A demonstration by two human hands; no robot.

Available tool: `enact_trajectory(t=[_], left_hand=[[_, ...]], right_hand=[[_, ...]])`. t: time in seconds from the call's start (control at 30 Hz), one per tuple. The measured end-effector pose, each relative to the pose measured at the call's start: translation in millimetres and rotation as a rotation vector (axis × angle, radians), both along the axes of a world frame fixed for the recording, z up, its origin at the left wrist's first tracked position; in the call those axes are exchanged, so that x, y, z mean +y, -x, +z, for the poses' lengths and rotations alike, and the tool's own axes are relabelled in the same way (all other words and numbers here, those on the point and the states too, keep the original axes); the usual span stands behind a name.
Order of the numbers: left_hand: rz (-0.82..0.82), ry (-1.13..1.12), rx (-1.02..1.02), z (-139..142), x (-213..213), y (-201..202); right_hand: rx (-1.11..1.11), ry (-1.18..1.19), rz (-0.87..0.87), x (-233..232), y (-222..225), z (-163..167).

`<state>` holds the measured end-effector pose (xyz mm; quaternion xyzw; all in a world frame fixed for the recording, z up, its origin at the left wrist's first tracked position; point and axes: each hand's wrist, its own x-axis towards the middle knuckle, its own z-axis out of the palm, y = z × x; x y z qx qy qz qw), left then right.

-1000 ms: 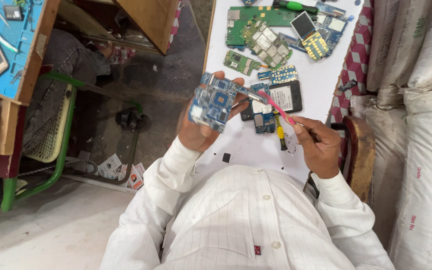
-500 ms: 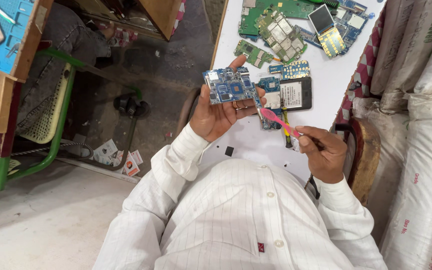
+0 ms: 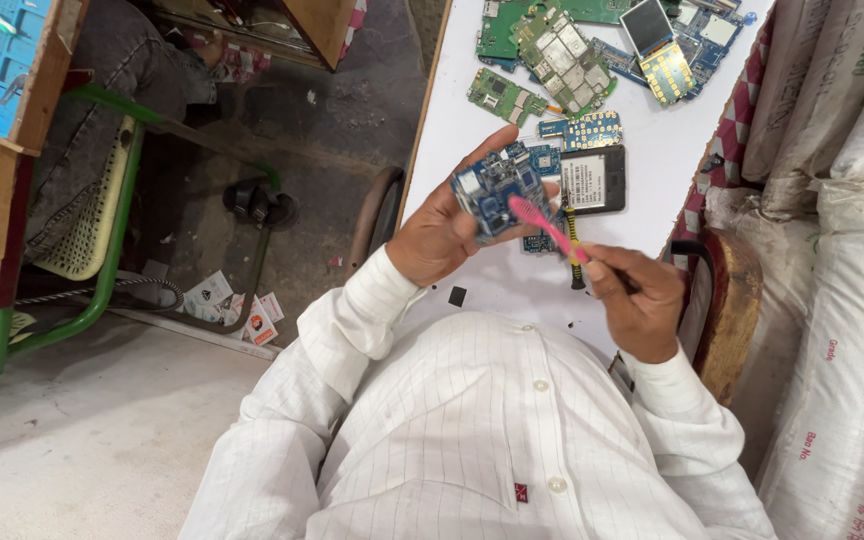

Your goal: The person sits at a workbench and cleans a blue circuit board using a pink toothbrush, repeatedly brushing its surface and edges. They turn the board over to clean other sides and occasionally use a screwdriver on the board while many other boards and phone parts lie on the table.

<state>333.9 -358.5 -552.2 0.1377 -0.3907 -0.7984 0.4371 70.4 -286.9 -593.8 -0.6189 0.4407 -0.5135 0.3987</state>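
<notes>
Blue circuit board [image 3: 497, 190] sat gripped in left hand [image 3: 442, 235] fingers; right hand [image 3: 637, 300] pinched pink toothbrush [image 3: 544, 225], bristles on board — brushing step. Next needs light strokes, prob.

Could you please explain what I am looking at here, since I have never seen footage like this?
There is one view, from a camera worn on a person's head, looking down at their own white shirt and two bare hands. The left hand holds a small blue circuit board in its grip. The right hand holds a pink brush, its head against the board. Beyond the hands is a white table with more boards and a dark phone part. Sacks stand to the right.
</notes>
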Motion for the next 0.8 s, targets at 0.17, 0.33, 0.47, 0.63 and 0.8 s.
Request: enact_trajectory(t=[0.17, 0.33, 0.47, 0.63, 0.8], left_hand=[[0.156, 0.058, -0.038, -3.1, 0.5, 12.3], [0.145, 0.140, -0.051, -10.3, 2.4, 14.0], [0.187, 0.105, -0.013, -11.7, 1.1, 15.5], [0.232, 0.125, -0.124, -10.8, -0.6, 11.9], [0.122, 0.160, -0.167, -14.2, 4.4, 17.1]], right_hand=[[-0.121, -0.072, 0.085, 12.7, -15.4, -1.2], [-0.053, -0.091, -0.045, 5.9, -10.7, -2.8], [-0.046, -0.061, -0.007, 7.1, -14.0, -4.9], [-0.100, -0.048, 0.082, 11.9, -15.3, -3.9], [-0.048, -0.014, 0.013, 10.9, -15.7, -1.6]])
